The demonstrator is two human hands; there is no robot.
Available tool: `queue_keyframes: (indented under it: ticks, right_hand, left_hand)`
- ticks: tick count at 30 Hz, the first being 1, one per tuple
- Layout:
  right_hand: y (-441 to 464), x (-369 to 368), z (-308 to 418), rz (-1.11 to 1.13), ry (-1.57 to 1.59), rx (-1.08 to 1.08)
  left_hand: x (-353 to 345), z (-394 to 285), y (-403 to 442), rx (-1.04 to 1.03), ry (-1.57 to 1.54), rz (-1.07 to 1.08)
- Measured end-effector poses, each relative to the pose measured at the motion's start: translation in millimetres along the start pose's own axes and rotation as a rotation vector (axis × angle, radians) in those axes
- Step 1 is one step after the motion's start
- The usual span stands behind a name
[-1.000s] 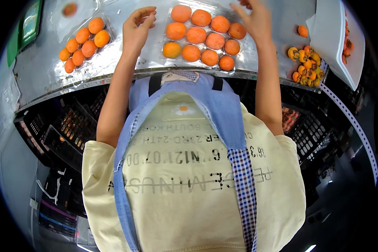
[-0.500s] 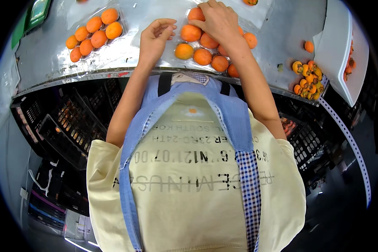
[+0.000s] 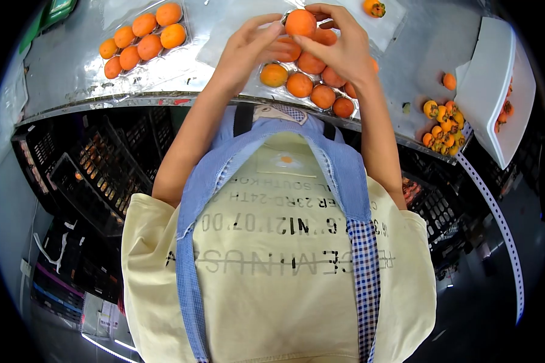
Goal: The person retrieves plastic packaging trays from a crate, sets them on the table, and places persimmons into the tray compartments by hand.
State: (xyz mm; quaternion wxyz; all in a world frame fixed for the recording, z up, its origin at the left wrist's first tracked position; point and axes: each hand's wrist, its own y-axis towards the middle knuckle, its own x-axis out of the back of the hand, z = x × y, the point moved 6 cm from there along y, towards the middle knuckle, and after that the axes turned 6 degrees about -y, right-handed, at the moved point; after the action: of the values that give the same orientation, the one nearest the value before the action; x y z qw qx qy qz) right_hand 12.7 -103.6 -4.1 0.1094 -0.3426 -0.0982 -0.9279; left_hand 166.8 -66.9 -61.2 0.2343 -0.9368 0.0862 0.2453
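Note:
Over the clear tray in front of me, an orange persimmon [image 3: 300, 23] is raised in my right hand [image 3: 344, 47], thumb below and fingers above it. My left hand [image 3: 246, 49] is just left of that fruit, fingers stretched and apart; I cannot tell whether its fingertips touch it. Below both hands, the clear plastic tray [image 3: 261, 89] holds several persimmons [image 3: 300, 85] in rows, stem ends hidden. My hands cover part of the tray's far side.
Another clear tray of persimmons [image 3: 149, 46] lies at left. At right are a bunch of small persimmons with stems [image 3: 447, 124], a single persimmon [image 3: 449, 81] and a tilted white bin [image 3: 487, 91]. One leafy-topped persimmon [image 3: 374, 8] sits at the back. Black crates [image 3: 91, 175] stand under the metal table [image 3: 224, 24].
My right hand has lifted a persimmon from the tray's far left and drawn it slightly nearer. My left hand has moved right and up towards it. The view has shifted slightly.

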Motion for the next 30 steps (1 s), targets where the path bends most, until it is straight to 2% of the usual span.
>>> queue_keyframes:
  ticks: [2,6,9,18,21,27,30]
  right_hand:
    - [-4.4,11.6,21.9,-0.05,0.023,0.112]
    - [-13.1,15.0,31.3,-0.11,0.158,0.163]
    - [-21.3,7.7,19.5,-0.09,0.499,-0.034]
    - [-29.0,2.7,16.7,-0.092,0.653,-0.139]
    - [-31.4,1.7,11.2,-0.054,0.661,-0.163]
    - [-34.1,10.1,37.2,-0.092,0.144,0.115]
    - [-46.8,15.0,9.4,-0.102,0.414,-0.154]
  left_hand:
    - [-21.1,-6.3,-3.3,0.08,-0.303,0.18]
    - [-29.2,-9.0,-9.2,0.055,-0.29,0.198]
    - [-28.6,-8.1,-14.1,0.04,-0.297,0.21]
    - [-25.2,-3.4,-20.1,0.047,-0.337,0.224]
    - [-25.4,-0.2,-21.1,0.058,-0.288,0.221]
    - [-30.6,4.5,-23.0,0.111,-0.192,0.167]
    - [-38.0,5.3,-24.9,0.151,-0.127,0.167]
